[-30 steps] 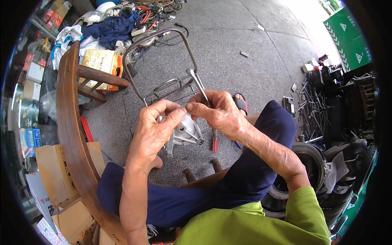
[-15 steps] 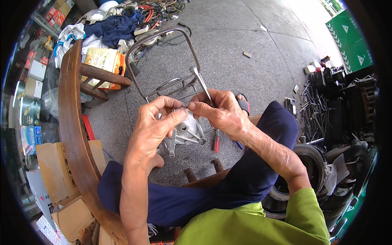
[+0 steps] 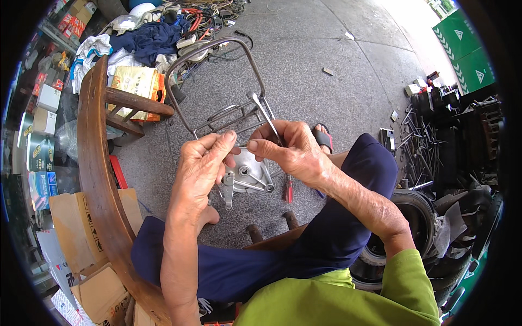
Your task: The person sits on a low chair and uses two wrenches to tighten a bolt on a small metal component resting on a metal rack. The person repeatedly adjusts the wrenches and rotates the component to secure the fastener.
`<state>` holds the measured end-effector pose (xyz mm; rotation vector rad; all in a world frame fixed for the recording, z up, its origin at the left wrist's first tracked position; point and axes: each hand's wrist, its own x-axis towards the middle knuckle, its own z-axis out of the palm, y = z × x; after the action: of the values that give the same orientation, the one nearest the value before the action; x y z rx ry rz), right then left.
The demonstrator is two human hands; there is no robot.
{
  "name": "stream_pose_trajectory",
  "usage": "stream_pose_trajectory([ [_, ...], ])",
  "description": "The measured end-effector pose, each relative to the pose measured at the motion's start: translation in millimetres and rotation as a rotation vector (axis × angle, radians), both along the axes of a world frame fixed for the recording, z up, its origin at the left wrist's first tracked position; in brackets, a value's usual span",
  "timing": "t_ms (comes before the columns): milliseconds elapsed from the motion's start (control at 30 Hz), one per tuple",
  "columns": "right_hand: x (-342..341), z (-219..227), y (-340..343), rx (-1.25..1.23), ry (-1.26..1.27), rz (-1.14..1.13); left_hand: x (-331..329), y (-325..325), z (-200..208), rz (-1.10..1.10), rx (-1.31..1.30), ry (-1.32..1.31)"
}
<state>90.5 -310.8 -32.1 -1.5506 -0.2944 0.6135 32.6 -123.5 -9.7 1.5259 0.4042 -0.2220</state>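
Observation:
In my right hand is a silver wrench, its shaft passing between the fingers and one end pointing away from me. My left hand is closed, the thumb pressed against the forefinger; whatever it pinches is too small or hidden to make out. A narrow gap separates the two hands' fingertips. Below them sits a round silver metal brake plate with a centre hole and a lever arm at its left side, partly covered by my left fingers. On the floor beside the plate lies a screwdriver with a red handle.
A metal tube frame stands just beyond my hands. To the left runs a wooden bench with cardboard boxes beside it. Tyres and scattered metal tools lie to the right. Clothes and cables are heaped at the far left.
My left thumb has lifted and the left fingertips have drawn away from the right ones, uncovering more of the plate. My right hand still holds the wrench in nearly the same place.

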Motion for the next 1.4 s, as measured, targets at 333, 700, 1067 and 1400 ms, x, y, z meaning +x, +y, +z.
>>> stream_pose_trajectory([
  [333, -0.1, 4.8, -0.1, -0.081, 0.006, -0.004, 2.3, -2.5, 4.5, 0.070, -0.109, -0.009],
  [700, -5.4, -5.0, -3.4, -0.100, -0.001, -0.074, -0.8, 8.0, -6.2, -0.019, 0.129, -0.013],
  [1067, -52.5, -82.8, 8.6, -0.212, 0.117, -0.159, -4.7, 49.6, -93.6, -0.142, 1.019, 0.235],
  [1400, -64.4, -119.7, 45.4, -0.545, -0.191, -0.070, -16.0, 58.6, -149.2, -0.140, 0.845, 0.419],
])
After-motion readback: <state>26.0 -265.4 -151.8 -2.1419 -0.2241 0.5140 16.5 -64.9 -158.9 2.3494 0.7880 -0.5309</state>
